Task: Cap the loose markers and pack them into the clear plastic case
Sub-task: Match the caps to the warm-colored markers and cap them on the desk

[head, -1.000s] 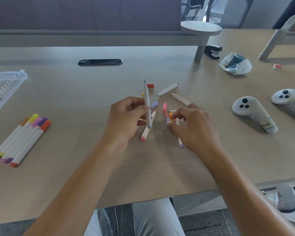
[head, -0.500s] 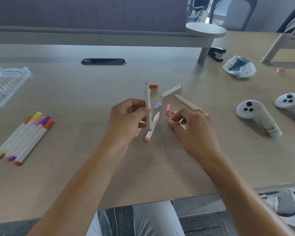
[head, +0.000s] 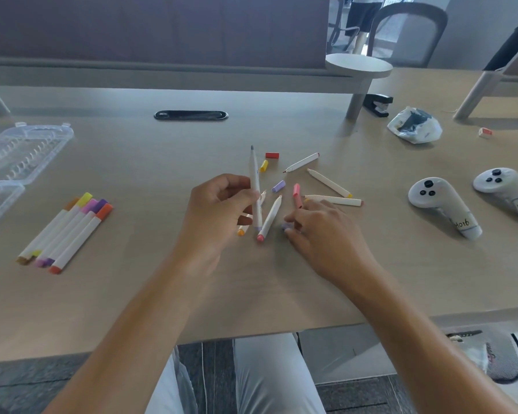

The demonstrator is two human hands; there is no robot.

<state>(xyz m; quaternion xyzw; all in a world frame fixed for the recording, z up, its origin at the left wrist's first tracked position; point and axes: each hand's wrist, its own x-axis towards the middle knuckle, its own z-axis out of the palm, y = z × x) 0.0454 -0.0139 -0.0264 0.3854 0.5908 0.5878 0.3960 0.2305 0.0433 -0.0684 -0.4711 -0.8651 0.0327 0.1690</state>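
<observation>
My left hand grips an uncapped white marker upright, its grey tip pointing away from me. My right hand lies low on the table and pinches a small lilac cap at its fingertips. Around the hands lie several uncapped white markers and loose caps: red, yellow, lilac and pink. Several capped markers lie side by side at the left. The clear plastic case lies open at the far left edge.
Two white handheld controllers rest at the right. A crumpled plastic bag, a black stapler and a round white stand are at the back right. A black cable slot sits in the table's middle back.
My right hand slid toward me and down from the pink cap and now pinches the lilac cap near the table. My left hand keeps the marker upright, barely moved.
</observation>
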